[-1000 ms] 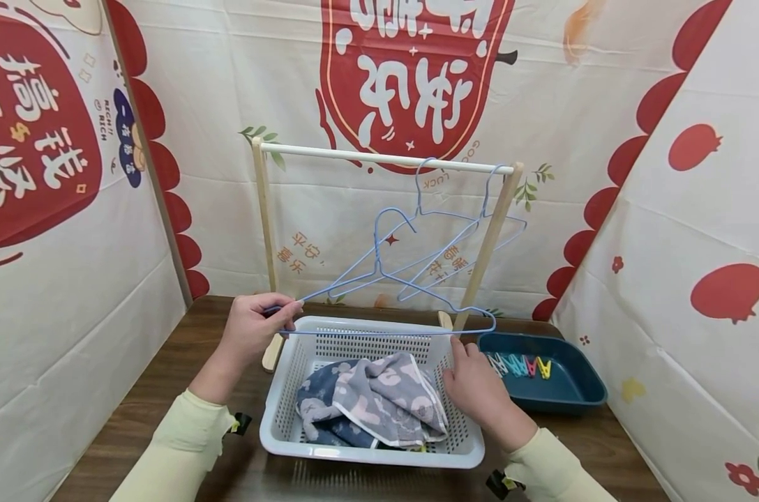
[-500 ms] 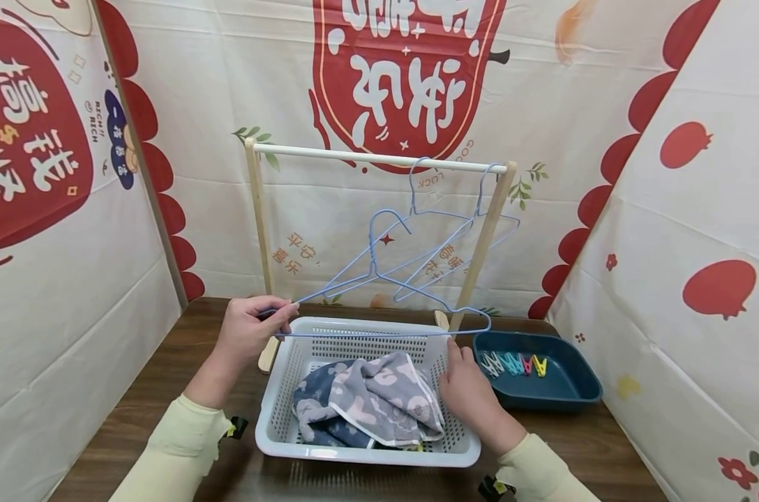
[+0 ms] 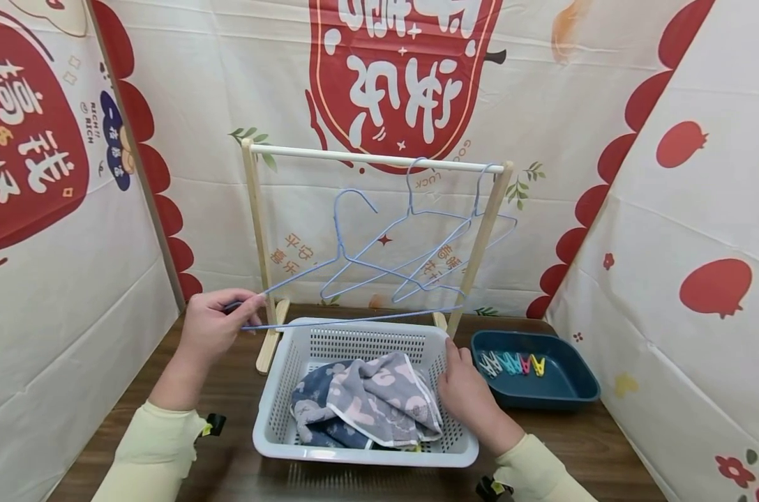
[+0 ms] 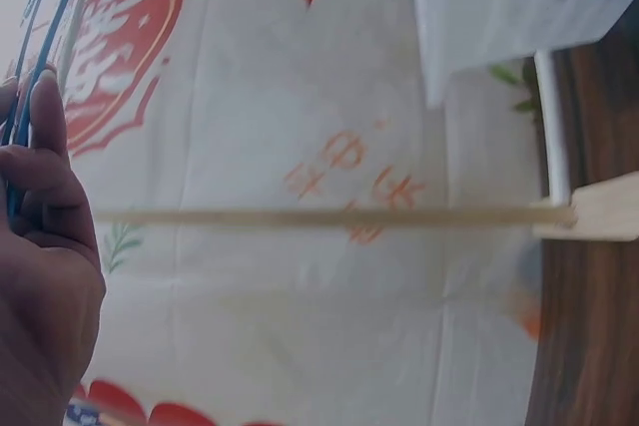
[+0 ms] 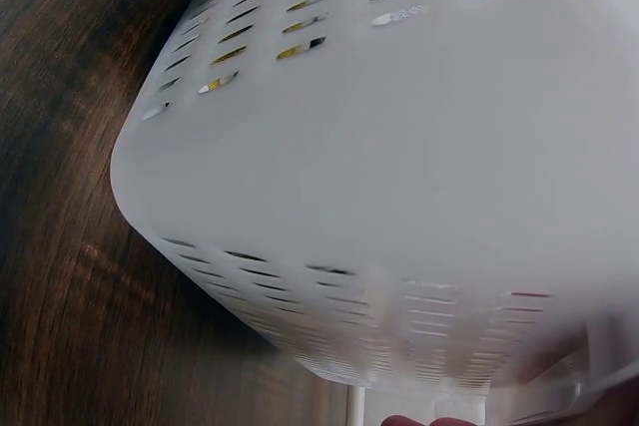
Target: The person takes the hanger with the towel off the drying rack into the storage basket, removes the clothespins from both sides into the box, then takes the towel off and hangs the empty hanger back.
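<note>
My left hand pinches the left end of a blue wire hanger, which is held up over the back rim of a white perforated basket. In the left wrist view the blue wires pass between thumb and fingers. My right hand grips the basket's right rim, thumb toward the inside. The right wrist view shows the basket's outer corner, with fingertips at the bottom edge. A grey patterned towel and a navy one lie crumpled in the basket.
Behind the basket stands a wooden rack with a white rod. Two more blue hangers hang near its right post. To the right sits a dark blue tray with several clothespins. Printed cloth walls enclose the table.
My left hand has moved left and slightly up, carrying the hanger leftward and tilting it. My right hand stays at the basket's rim.
</note>
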A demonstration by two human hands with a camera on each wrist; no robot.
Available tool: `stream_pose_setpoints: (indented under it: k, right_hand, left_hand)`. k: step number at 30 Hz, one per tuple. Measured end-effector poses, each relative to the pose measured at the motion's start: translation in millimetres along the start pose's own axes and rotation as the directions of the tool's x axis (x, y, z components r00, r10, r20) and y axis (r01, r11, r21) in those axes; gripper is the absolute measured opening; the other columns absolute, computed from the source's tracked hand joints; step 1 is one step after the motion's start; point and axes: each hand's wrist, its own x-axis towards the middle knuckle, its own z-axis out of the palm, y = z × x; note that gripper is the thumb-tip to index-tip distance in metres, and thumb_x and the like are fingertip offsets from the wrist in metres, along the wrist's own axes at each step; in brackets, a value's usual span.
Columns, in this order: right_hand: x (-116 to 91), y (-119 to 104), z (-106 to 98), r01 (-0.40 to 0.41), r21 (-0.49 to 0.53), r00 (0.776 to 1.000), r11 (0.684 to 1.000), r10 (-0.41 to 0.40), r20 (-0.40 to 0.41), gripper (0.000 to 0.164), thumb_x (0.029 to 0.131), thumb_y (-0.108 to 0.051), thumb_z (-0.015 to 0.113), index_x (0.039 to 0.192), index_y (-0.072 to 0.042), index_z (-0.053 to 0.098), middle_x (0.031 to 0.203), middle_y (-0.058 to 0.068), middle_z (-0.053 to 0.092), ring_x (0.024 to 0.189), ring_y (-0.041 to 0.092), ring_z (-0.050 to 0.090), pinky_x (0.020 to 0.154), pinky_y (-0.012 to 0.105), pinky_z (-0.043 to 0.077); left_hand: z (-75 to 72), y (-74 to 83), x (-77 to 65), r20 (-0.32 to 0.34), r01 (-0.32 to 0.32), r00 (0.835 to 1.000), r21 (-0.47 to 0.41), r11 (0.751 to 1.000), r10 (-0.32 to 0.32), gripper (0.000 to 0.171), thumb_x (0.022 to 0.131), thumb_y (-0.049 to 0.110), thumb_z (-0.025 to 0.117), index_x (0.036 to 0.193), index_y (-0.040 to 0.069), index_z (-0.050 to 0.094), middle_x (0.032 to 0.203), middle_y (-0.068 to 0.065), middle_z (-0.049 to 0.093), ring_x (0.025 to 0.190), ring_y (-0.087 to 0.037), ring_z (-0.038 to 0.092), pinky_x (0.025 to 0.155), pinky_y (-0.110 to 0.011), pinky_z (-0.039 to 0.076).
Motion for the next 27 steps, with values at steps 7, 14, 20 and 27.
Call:
stream_pose_setpoints:
  k: [7, 14, 20, 27]
  right_hand:
    - [0, 0, 1, -0.013, 0.006, 1.000, 1.000, 0.013, 0.018, 0.068, 0.109, -0.009, 0.057, 0.169, 0.006, 0.029, 0.133, 0.026, 0.051, 0.080, 0.023, 0.062, 0.065, 0.039, 0.060]
    - [0, -1, 0, -0.020, 0.006, 1.000, 1.000, 0.020, 0.016, 0.068, 0.109, -0.009, 0.057, 0.170, 0.005, 0.029, 0.133, 0.026, 0.051, 0.078, 0.023, 0.061, 0.062, 0.037, 0.058]
    - [0, 0, 0, -0.019, 0.013, 1.000, 1.000, 0.018, 0.020, 0.069, 0.109, -0.010, 0.058, 0.170, 0.005, 0.029, 0.135, 0.027, 0.051, 0.078, 0.022, 0.062, 0.063, 0.038, 0.060]
    - [0, -1, 1, -0.023, 0.010, 1.000, 1.000, 0.023, 0.017, 0.069, 0.109, -0.010, 0.059, 0.169, 0.005, 0.029, 0.135, 0.028, 0.051, 0.074, 0.021, 0.061, 0.061, 0.037, 0.059]
  left_hand:
    - [-29.6, 6.2, -2.2, -0.118, -0.005, 0.993, -0.039, 0.999, 0.000, 0.003, 0.095, -0.015, 0.078, 0.094, -0.016, 0.075, 0.067, -0.007, 0.072, 0.055, -0.008, 0.068, 0.055, -0.018, 0.056]
    - [-53.8, 10.0, -7.8, -0.204, -0.007, 0.979, -0.040, 0.999, -0.002, 0.003, 0.094, -0.021, 0.074, 0.096, -0.019, 0.075, 0.075, 0.001, 0.077, 0.057, -0.007, 0.071, 0.060, -0.017, 0.059]
    - [-74.0, 15.0, -11.0, -0.288, 0.041, 0.957, 0.035, 0.999, -0.030, 0.004, 0.098, -0.014, 0.074, 0.099, -0.017, 0.077, 0.077, -0.001, 0.078, 0.059, -0.008, 0.070, 0.059, -0.014, 0.056]
    - [-89.7, 19.8, -11.5, -0.352, 0.037, 0.936, 0.037, 0.999, -0.022, 0.010, 0.100, -0.010, 0.075, 0.100, -0.020, 0.076, 0.072, 0.001, 0.075, 0.059, -0.007, 0.070, 0.061, -0.013, 0.056]
